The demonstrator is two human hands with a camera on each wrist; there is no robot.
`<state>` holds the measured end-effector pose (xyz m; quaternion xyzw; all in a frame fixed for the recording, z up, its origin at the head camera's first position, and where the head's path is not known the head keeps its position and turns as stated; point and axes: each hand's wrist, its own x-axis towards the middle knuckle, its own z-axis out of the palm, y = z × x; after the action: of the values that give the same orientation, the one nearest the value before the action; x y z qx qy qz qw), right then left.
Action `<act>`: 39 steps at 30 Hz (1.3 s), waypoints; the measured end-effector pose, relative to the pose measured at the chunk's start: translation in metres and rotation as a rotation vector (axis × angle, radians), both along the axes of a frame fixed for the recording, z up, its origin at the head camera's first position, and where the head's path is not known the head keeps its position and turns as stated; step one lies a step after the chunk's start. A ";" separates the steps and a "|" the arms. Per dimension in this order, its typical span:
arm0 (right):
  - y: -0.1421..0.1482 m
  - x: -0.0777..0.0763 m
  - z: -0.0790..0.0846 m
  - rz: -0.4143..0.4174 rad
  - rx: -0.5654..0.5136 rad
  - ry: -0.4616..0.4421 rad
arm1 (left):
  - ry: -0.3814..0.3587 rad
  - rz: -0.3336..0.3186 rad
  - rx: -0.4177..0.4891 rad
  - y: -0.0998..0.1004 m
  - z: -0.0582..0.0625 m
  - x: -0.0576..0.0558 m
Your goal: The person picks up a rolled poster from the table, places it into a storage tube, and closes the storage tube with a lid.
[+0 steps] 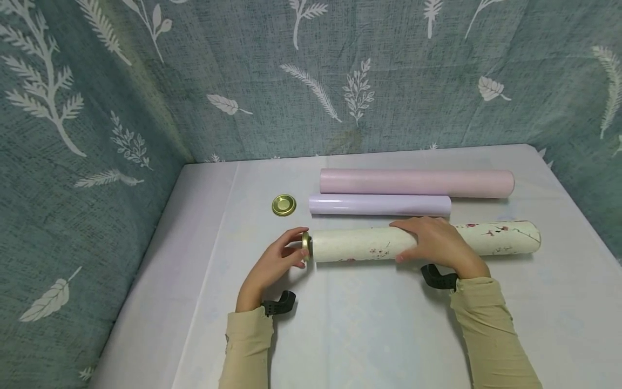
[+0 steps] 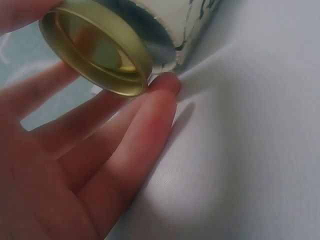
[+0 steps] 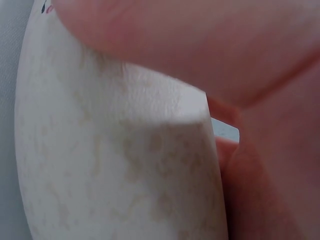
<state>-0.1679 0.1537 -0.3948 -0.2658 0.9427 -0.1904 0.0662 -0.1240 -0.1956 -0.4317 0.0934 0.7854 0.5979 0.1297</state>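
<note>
Cream roll [image 1: 355, 246] lies lengthwise on the table [image 1: 369, 324], approx parallel to the far edge, R end toward the table's R edge. Long cylinder; cream wrap w/ small red blossoms & thin dark twigs, a dark seam line curving nr its R end. Up close in the R wrist view the surface shows faint brownish mottling, w/ a soft sheen nr the thumb. Gold cap [image 2: 97, 47] sits at its L end: round, shiny metal, raised rim, recessed middle, w/ a dark glossy band btwn cap & wrap.

L hand [image 1: 277, 262] has fingers & thumb curled round the cap's rim, gripping it. R hand [image 1: 439, 243] grips the roll abt mid-length, thumb on the near side, fingers over the far side.

Just beyond, side by side: lilac roll [image 1: 379, 205], slimmer, glossy & smooth w/ a bright streak; then pink roll [image 1: 415, 182], longer, thicker, matte, nearest the table's far edge. Gold lid [image 1: 284, 205], round w/ concentric rings, lies flat L of the lilac roll, toward the far L corner. Table has a whitish cloth, lengthwise crease nr its L edge. Teal fabric w/ white leaf print [image 1: 413, 97] hangs behind.
</note>
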 end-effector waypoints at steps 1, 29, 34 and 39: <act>0.000 0.001 0.001 0.002 -0.003 0.001 | -0.001 -0.005 0.015 0.000 -0.002 0.000; 0.000 0.002 0.002 0.009 -0.019 -0.001 | -0.077 -0.010 0.122 0.008 0.006 0.000; -0.001 0.001 0.002 0.007 -0.013 -0.008 | -0.131 0.022 0.226 0.009 0.001 -0.001; 0.000 0.002 0.003 0.000 -0.013 -0.021 | -0.142 0.006 0.267 0.009 0.001 -0.002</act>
<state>-0.1662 0.1537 -0.3921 -0.2643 0.9407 -0.1992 0.0746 -0.1260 -0.1863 -0.4309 0.0649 0.6882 0.7025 0.1693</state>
